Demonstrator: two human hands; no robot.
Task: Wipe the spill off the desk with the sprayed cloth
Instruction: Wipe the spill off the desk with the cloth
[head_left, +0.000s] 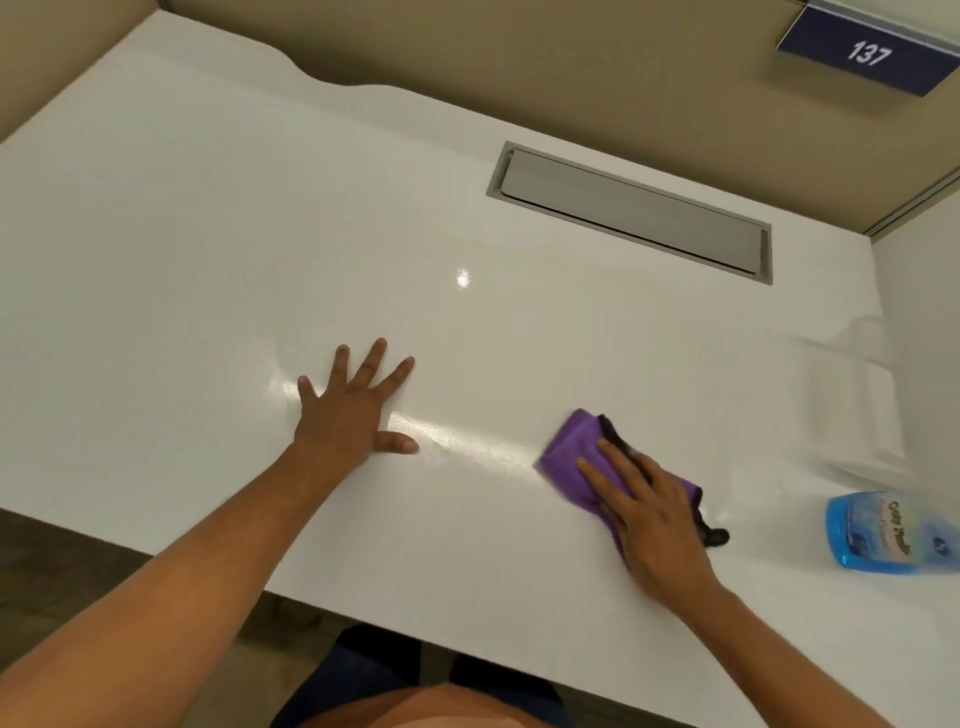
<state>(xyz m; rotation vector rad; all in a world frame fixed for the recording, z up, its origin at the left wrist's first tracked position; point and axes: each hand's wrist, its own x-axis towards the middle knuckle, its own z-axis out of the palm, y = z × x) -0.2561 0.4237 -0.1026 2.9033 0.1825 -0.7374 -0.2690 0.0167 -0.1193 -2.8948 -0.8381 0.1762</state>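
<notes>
A purple cloth (569, 453) with a black edge lies folded on the white desk (208, 260), right of centre near the front edge. My right hand (649, 514) presses flat on top of the cloth and covers its near half. My left hand (353, 410) rests palm down on the bare desk to the left, fingers spread, holding nothing. A glossy wet-looking streak (467, 441) runs between the two hands. I cannot make out a distinct spill.
A blue spray bottle (878, 532) lies at the desk's right side, its clear trigger end toward the back. A grey cable hatch (631, 213) is set into the desk at the back right. Beige partition walls enclose the back, with a sign reading 137 (867, 52).
</notes>
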